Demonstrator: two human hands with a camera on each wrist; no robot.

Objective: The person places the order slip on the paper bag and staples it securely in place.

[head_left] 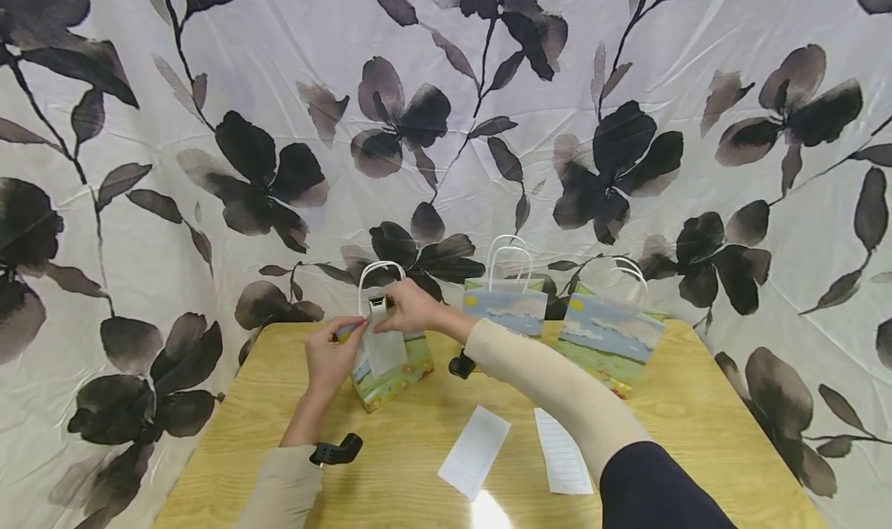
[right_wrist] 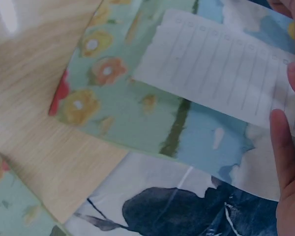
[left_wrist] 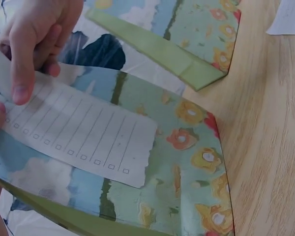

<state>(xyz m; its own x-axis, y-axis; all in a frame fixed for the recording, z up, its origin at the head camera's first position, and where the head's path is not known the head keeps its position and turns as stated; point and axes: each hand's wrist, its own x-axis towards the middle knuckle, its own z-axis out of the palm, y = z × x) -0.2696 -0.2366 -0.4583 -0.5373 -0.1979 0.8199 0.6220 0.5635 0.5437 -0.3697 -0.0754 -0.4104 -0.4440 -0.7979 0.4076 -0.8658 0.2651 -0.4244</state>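
A paper gift bag (head_left: pixel 416 355) with a painted meadow and sky stands tilted at the table's left, its white handles up. Against its front hangs a white checklist sheet (left_wrist: pixel 88 130), lined and with small boxes. My left hand (head_left: pixel 331 357) pinches the bag's upper edge beside the sheet, thumb tip close to the paper. My right hand (head_left: pixel 416 308) reaches across and grips the sheet's top end, its thumb (left_wrist: pixel 20 86) on the paper. A small black-and-silver object (head_left: pixel 378 303) sits between the right thumb and forefinger; its kind I cannot tell.
Two similar gift bags, a middle one (head_left: pixel 505 308) and a right one (head_left: pixel 609 343), stand along the table's back. Two more paper sheets, a left one (head_left: pixel 475 451) and a right one (head_left: pixel 563 455), lie on the wooden table (head_left: pixel 390 475). A floral cloth (head_left: pixel 446 180) hangs behind.
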